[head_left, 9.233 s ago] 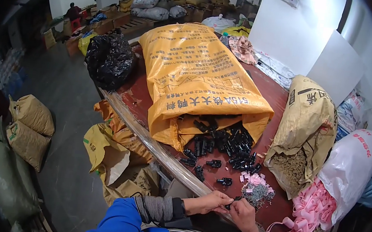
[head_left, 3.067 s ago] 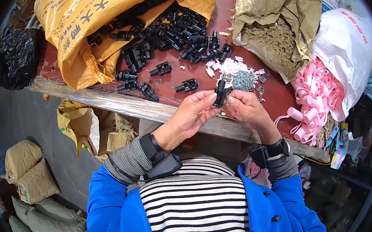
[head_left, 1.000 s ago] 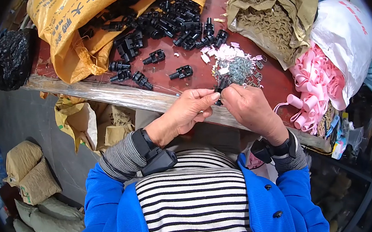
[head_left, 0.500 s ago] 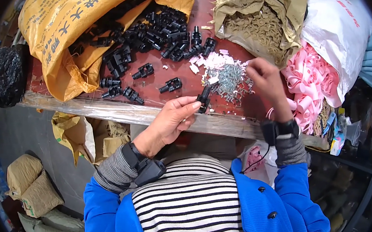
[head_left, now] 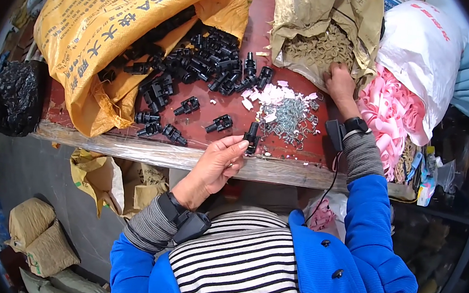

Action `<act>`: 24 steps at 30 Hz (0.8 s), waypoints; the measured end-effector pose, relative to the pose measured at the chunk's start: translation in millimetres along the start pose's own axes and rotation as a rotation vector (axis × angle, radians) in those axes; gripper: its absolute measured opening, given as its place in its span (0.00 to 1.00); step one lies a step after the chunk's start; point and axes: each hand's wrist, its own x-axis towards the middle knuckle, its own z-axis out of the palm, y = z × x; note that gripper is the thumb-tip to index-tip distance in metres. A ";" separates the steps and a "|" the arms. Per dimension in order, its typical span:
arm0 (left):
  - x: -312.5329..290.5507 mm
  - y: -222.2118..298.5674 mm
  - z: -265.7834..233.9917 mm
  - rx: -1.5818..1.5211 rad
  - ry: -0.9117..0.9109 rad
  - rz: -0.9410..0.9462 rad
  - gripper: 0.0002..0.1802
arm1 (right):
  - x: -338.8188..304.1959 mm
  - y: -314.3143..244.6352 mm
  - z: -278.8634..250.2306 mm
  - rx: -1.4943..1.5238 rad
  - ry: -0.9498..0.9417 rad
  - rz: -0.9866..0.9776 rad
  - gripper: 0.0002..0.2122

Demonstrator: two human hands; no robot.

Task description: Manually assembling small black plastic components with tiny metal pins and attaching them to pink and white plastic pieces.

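Near the table's front edge, my left hand [head_left: 217, 164] pinches a black plastic fitting [head_left: 251, 139] upright between thumb and fingers. My right hand [head_left: 340, 84] is at the mouth of a brown paper bag [head_left: 299, 3], its fingers curled down on small tan ring-like pieces [head_left: 326, 47]; the fingertips are partly hidden and I cannot see what they grip. Between my hands lie a heap of small silvery metal pieces [head_left: 292, 118] and small pale pink pieces [head_left: 276, 96]. Loose black fittings [head_left: 187, 106] lie to the left of these.
A yellow woven sack [head_left: 96, 26] spills a heap of black fittings [head_left: 203, 59] at the left. At the right, a white sack [head_left: 419, 45] spills pink strips [head_left: 387, 113]. A black plastic bag [head_left: 16, 97] sits at the far left. The table's wooden front edge [head_left: 188, 158] runs before me.
My right hand has moved up and away from beside the metal pieces to the paper bag's contents. My left hand still holds the black fitting. The view has shifted slightly.
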 end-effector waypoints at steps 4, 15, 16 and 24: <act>-1.6 -2.1 -0.5 -0.020 -0.004 0.001 0.07 | -11.7 17.2 6.2 0.047 0.031 0.035 0.10; -2.9 -1.3 4.6 -0.042 -0.011 0.008 0.08 | -27.7 31.8 1.3 0.144 0.053 -0.034 0.10; -2.9 -1.3 4.7 -0.043 -0.009 0.008 0.08 | -28.2 32.7 1.1 0.145 0.051 -0.034 0.10; -0.4 -3.8 3.1 -0.060 0.002 0.021 0.12 | -60.2 -18.8 -61.8 0.967 -0.278 0.016 0.06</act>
